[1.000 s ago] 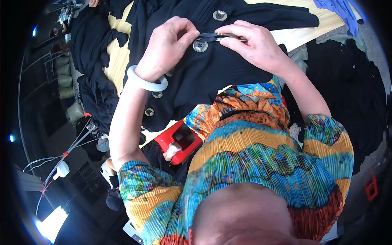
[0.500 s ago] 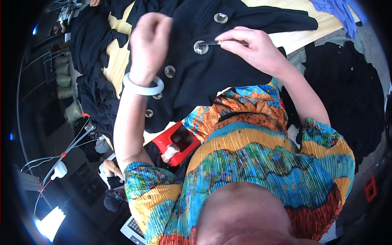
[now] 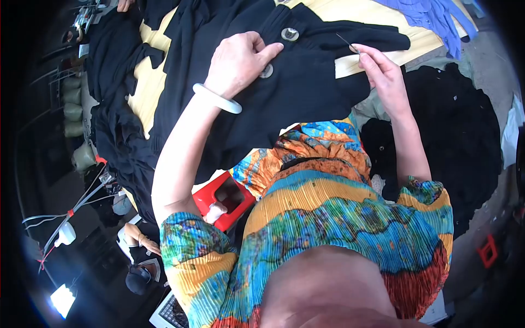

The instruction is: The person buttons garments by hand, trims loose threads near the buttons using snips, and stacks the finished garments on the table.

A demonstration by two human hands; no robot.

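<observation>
A black cardigan [image 3: 306, 93] with large grey buttons is spread across the table in front of me. My left hand [image 3: 238, 61], with a white bangle [image 3: 217, 98] on its wrist, lies on the cardigan with curled fingers that seem to grip the cloth; the fingertips are partly hidden. Just below its thumb is one button [image 3: 266, 71], and another button [image 3: 290, 34] shows farther up. Off to the right, my right hand [image 3: 383, 76] pinches a thin needle [image 3: 346, 42], its point toward the upper left, clear of the cloth. No thread can be made out.
More black garments [image 3: 117, 82] lie along the left, and a dark heap of cloth [image 3: 448, 142] sits at the right. A purple garment [image 3: 432, 16] hangs at the table's upper right. Below the table edge are a red stool [image 3: 240, 205] and another person's arm [image 3: 141, 239].
My left hand has come down from a raised position onto the cardigan, beside the button. My right hand has moved right, taking the needle away from that button.
</observation>
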